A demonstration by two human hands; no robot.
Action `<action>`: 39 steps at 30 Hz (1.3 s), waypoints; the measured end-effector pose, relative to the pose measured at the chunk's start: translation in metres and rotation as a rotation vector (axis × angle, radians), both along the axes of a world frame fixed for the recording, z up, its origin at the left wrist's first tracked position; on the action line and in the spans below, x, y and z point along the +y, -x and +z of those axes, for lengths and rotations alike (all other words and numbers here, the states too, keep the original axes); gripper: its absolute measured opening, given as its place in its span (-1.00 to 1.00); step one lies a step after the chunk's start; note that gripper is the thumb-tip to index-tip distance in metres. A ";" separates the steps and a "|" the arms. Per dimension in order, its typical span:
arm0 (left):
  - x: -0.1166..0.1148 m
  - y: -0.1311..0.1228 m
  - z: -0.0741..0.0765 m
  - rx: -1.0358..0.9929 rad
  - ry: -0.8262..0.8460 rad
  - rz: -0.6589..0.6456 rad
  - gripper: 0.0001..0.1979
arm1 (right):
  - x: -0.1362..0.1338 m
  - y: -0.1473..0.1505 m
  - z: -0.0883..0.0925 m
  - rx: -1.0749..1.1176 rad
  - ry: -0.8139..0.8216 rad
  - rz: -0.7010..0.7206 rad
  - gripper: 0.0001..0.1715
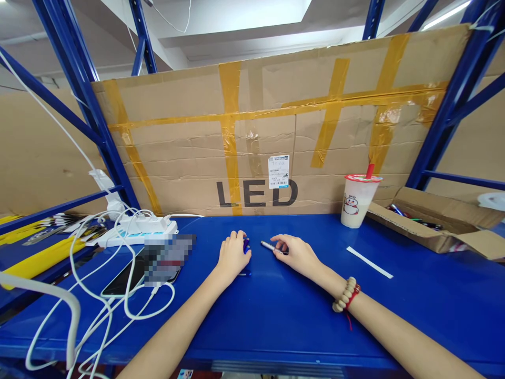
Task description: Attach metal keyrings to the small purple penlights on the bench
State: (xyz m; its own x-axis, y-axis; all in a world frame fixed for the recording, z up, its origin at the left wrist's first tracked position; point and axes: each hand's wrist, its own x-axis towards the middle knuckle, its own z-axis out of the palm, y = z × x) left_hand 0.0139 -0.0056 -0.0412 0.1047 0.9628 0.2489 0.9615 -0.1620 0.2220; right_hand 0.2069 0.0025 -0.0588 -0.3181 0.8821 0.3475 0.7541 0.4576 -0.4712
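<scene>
An open cardboard box [434,231] lies at the right end of the tabletop [276,316] with several pens [410,217] loose inside it. Just beside its left end stands a sealed white cup [356,202], upright, with a red straw through the lid; what is in it cannot be told. The left hand [232,256] rests on the tabletop near the middle, palm down, its fingers curled shut around a small blue piece [246,245] that peeks out at the fingertips. The right hand [299,253] lies just beside it, close but apart, its fingers pinching one end of a silver pen [270,246], which lies nearly flat and points toward the left hand. A beaded bracelet [345,296] circles the right wrist. Both forearms reach in from the near edge. The tabletop is blue, and on it a white strip [370,262] lies to the right of the hands. To the left are a dark phone [124,278], a white power strip [138,231] and loose white cables [118,310]. Behind stands a taped cardboard wall [276,131] marked LED, framed by blue rack uprights [453,105].
</scene>
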 end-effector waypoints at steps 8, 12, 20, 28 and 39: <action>0.016 0.026 0.003 0.062 0.009 0.004 -0.66 | -0.005 0.003 0.005 -0.082 0.023 0.021 -0.65; 0.027 0.043 0.001 0.046 -0.024 0.033 -0.71 | -0.007 0.003 0.007 -0.137 0.027 0.032 -0.70; 0.025 0.036 -0.001 -0.124 -0.157 -0.029 -0.81 | -0.008 0.002 0.006 -0.162 -0.053 0.096 -0.70; 0.006 -0.001 -0.005 -0.088 -0.084 -0.383 -0.62 | -0.008 0.002 0.009 -0.112 -0.171 0.108 -0.68; 0.000 -0.003 0.000 -0.202 -0.149 -0.470 -0.78 | -0.012 0.008 0.008 0.091 0.015 0.119 -0.53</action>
